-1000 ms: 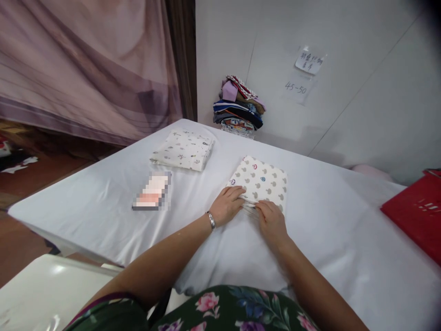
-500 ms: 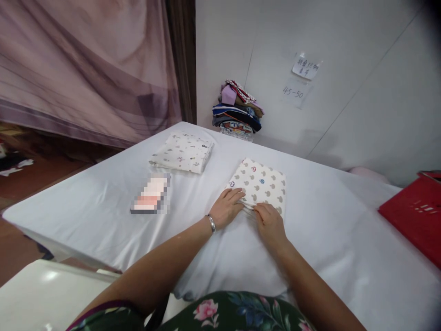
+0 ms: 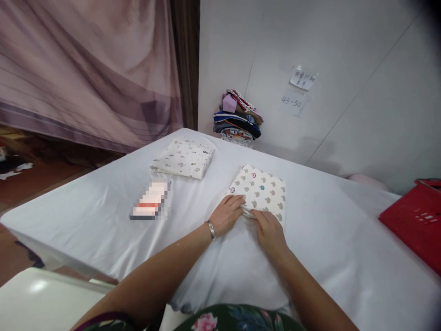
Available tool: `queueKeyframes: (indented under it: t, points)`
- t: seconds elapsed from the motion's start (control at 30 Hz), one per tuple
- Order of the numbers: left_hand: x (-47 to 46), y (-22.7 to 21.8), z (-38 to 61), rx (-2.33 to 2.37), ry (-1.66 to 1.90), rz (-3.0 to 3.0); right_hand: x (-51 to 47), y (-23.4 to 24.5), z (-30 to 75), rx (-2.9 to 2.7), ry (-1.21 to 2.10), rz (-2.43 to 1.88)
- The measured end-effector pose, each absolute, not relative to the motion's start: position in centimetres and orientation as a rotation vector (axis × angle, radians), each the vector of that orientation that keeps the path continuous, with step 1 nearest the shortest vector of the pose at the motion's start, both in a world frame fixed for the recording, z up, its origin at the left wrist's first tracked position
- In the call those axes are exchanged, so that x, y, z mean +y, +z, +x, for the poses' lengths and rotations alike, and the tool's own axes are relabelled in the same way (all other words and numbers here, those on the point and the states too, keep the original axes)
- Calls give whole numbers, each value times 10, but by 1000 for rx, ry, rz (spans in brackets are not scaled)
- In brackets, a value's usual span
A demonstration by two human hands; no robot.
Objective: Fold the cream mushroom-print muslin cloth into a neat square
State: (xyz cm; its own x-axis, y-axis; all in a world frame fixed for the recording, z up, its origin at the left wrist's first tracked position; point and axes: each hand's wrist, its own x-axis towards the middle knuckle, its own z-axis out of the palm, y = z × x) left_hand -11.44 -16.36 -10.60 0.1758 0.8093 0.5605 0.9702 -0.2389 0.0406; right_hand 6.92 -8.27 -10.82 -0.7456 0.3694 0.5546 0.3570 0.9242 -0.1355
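Note:
A folded white cloth (image 3: 263, 186) with grey mushroom-like prints and a few coloured ones lies on the table in front of me. My left hand (image 3: 228, 212), with a silver bracelet at the wrist, rests its outstretched fingers on the cloth's near left corner. At the near edge, the fingers of my right hand (image 3: 270, 230) pinch the folded layers; its thumb is mostly hidden. A second folded white cloth (image 3: 184, 158) with small scattered prints lies farther off to the left. Nearer to me is a blurred-out phone (image 3: 150, 200).
A white cloth (image 3: 330, 248) covers the table. Folded fabrics (image 3: 237, 117) stand in a stack at the far edge by the wall. A red bag (image 3: 413, 216) lies at the right edge. A white chair (image 3: 44, 294) stands at lower left, and a curtain (image 3: 89, 69) hangs behind.
The whole view has shifted slightly, so things appear a little lower. My hands stay at the near edge of the mushroom-print cloth, with hardly any movement of the fingers.

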Motion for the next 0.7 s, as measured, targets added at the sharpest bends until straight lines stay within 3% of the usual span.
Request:
queueKeyframes:
  t: [0.7]
  points:
    - [-171,-102,-143,-1845,-766,-2021,-84,-110,69,-2536,28,-520]
